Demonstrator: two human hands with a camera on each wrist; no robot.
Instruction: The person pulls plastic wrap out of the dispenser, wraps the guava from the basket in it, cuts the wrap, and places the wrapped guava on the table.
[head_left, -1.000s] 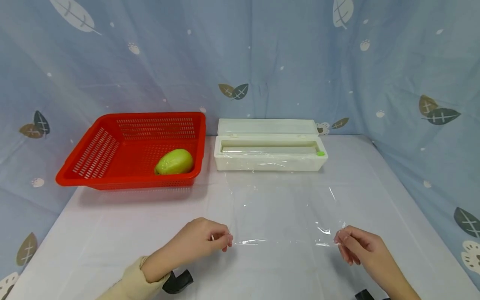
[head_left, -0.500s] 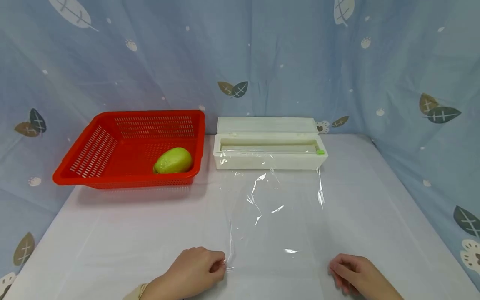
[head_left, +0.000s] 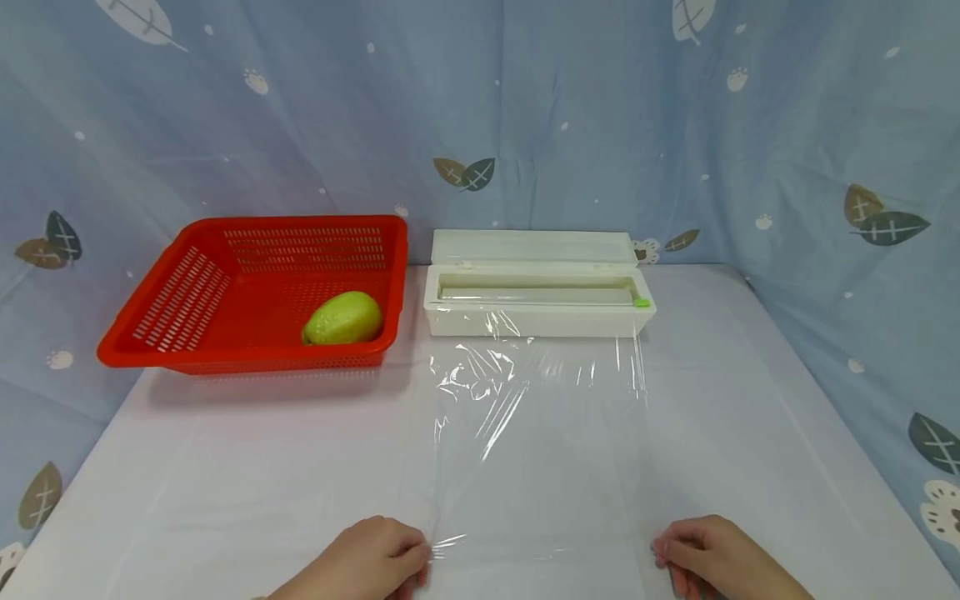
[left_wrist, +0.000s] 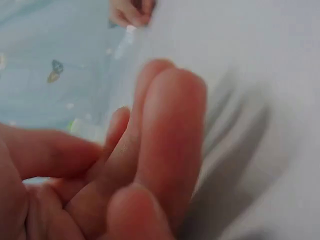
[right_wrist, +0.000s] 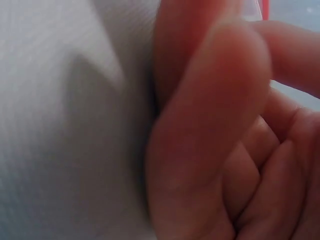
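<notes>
A sheet of clear plastic wrap (head_left: 498,417) stretches over the table toward me from an open white wrap dispenser (head_left: 540,322). Inside the dispenser lies the roll (head_left: 536,295), and a green slider (head_left: 641,303) sits at its right end. My left hand (head_left: 367,560) pinches the sheet's near left corner, where creases fan out from the fingers. At the near right corner my right hand (head_left: 720,557) pinches the other end of the same edge. In the left wrist view, curled fingers (left_wrist: 172,130) stand close over the table; the right wrist view shows bent fingers (right_wrist: 210,110) beside the white surface.
A red plastic basket (head_left: 247,360) stands at the back left, holding an oval yellow-green fruit (head_left: 345,318). The dispenser's lid (head_left: 532,247) leans up at the back. Behind the white table (head_left: 262,467) hangs a blue curtain (head_left: 600,108) with leaf prints.
Both hands have come toward me, drawing the wrap longer out of the dispenser. Over the last half second they moved slightly nearer and a little left. Basket and dispenser stay put.
</notes>
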